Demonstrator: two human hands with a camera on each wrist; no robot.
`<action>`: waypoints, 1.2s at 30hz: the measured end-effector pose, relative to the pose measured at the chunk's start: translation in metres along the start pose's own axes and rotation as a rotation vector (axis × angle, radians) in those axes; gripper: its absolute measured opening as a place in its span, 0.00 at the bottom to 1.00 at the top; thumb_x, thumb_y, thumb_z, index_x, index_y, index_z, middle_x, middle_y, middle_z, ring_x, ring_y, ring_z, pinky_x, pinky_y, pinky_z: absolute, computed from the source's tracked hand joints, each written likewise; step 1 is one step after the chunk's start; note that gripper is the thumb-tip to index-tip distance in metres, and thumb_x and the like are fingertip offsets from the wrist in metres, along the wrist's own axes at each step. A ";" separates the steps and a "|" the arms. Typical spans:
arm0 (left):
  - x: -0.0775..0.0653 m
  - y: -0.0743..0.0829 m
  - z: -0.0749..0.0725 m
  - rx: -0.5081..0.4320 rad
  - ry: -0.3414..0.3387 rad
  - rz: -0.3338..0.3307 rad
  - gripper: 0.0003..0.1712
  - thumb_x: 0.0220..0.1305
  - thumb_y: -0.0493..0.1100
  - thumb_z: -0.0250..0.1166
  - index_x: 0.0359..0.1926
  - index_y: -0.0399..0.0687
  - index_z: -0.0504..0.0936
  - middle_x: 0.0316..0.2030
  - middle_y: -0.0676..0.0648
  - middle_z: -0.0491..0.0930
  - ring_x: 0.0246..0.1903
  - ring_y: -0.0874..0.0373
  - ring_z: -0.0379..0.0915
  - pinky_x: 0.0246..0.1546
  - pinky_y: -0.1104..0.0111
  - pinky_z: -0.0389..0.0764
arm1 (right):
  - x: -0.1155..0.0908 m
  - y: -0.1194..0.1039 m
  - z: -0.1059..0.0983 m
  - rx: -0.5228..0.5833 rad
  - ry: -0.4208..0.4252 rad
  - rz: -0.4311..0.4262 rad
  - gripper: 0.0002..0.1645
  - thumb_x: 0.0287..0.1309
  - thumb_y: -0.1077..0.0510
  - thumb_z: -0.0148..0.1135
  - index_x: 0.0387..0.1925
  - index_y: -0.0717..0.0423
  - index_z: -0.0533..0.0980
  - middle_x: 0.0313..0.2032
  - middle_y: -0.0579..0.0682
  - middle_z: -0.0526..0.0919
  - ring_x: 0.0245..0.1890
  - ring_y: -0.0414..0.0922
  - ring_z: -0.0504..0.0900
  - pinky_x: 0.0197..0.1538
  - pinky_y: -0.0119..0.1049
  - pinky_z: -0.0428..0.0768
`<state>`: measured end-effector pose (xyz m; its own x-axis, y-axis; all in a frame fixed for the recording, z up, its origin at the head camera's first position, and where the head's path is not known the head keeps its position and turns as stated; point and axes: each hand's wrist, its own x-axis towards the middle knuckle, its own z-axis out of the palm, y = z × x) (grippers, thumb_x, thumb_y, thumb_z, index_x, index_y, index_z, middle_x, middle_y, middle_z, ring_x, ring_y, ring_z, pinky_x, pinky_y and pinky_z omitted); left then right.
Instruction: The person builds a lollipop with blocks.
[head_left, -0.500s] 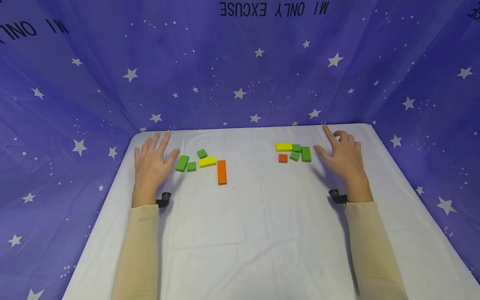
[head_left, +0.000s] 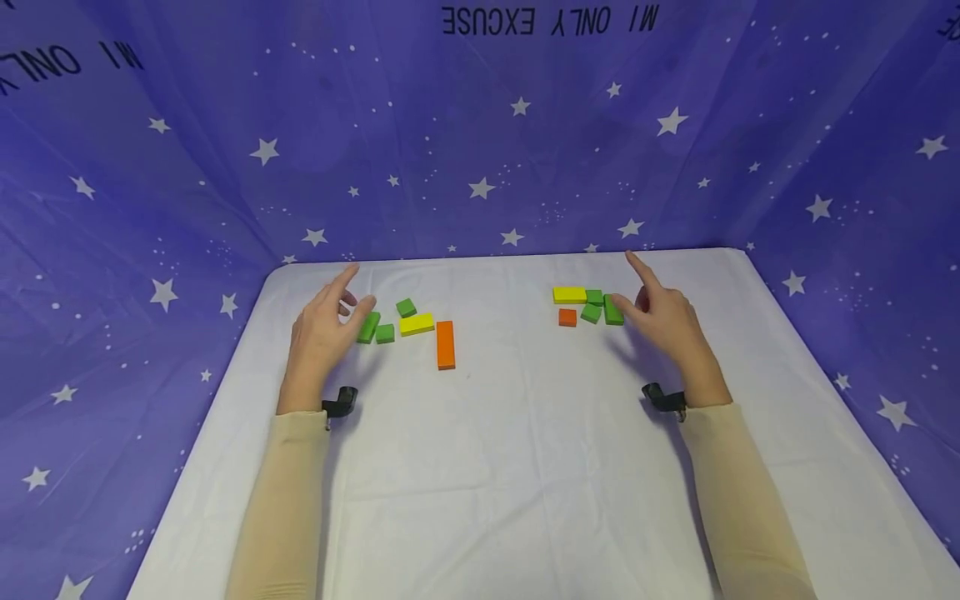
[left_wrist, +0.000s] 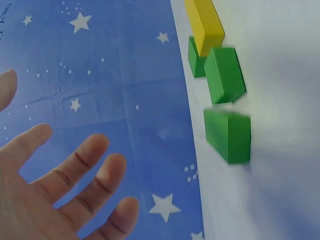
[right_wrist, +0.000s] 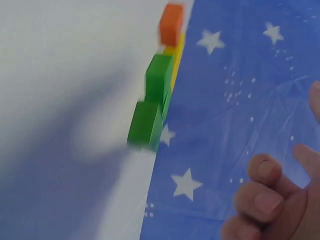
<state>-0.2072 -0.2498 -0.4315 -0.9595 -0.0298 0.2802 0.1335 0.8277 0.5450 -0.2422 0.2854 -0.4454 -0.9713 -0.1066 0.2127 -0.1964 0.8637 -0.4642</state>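
Observation:
My left hand (head_left: 321, 337) hovers just left of a green oblong block (head_left: 368, 330), fingers loosely bent and holding nothing. In the left wrist view its fingers (left_wrist: 75, 170) are spread apart from the blocks. Right of that block lie two small green blocks (head_left: 385, 333), a yellow block (head_left: 417, 325) and a long orange block (head_left: 446, 345). My right hand (head_left: 671, 325) is beside another green oblong block (head_left: 614, 312), its thumb tip overlapping it in the head view. The index finger points forward; the other fingers curl loosely around nothing. Whether the thumb touches the block, I cannot tell.
Near the right hand, a second yellow block (head_left: 569, 295), a small orange-red block (head_left: 567, 317) and two small green blocks (head_left: 591, 313) lie close together. A white cloth (head_left: 510, 450) covers the table. Blue star-printed fabric (head_left: 420, 133) rises behind and at both sides.
Both hands have moved inward, the left one to the right and the right one to the left. The left fingers are less spread. The blocks lie as before.

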 end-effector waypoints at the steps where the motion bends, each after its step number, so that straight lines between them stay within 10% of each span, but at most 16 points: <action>1: 0.000 0.001 0.001 -0.018 -0.002 0.002 0.38 0.76 0.71 0.54 0.83 0.74 0.60 0.51 0.43 0.83 0.50 0.43 0.81 0.46 0.47 0.76 | 0.000 -0.001 0.001 0.044 0.000 -0.005 0.46 0.74 0.35 0.59 0.85 0.28 0.50 0.28 0.54 0.77 0.25 0.50 0.70 0.34 0.43 0.66; 19: 0.000 0.016 0.030 -0.302 -0.145 -0.013 0.37 0.77 0.64 0.59 0.81 0.69 0.62 0.48 0.43 0.86 0.42 0.46 0.81 0.45 0.55 0.76 | 0.005 -0.009 0.029 0.474 -0.086 0.093 0.45 0.70 0.38 0.67 0.82 0.29 0.59 0.15 0.38 0.59 0.17 0.39 0.57 0.34 0.41 0.65; 36: -0.002 0.018 0.054 -0.418 -0.214 -0.014 0.37 0.77 0.60 0.62 0.81 0.70 0.61 0.46 0.40 0.88 0.37 0.40 0.87 0.40 0.58 0.79 | 0.006 -0.014 0.050 0.592 -0.182 0.141 0.47 0.68 0.39 0.70 0.82 0.34 0.61 0.17 0.38 0.59 0.18 0.37 0.57 0.23 0.33 0.61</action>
<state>-0.2163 -0.2050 -0.4649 -0.9857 0.1134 0.1250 0.1664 0.5300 0.8315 -0.2520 0.2475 -0.4808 -0.9903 -0.1383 -0.0106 -0.0551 0.4624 -0.8850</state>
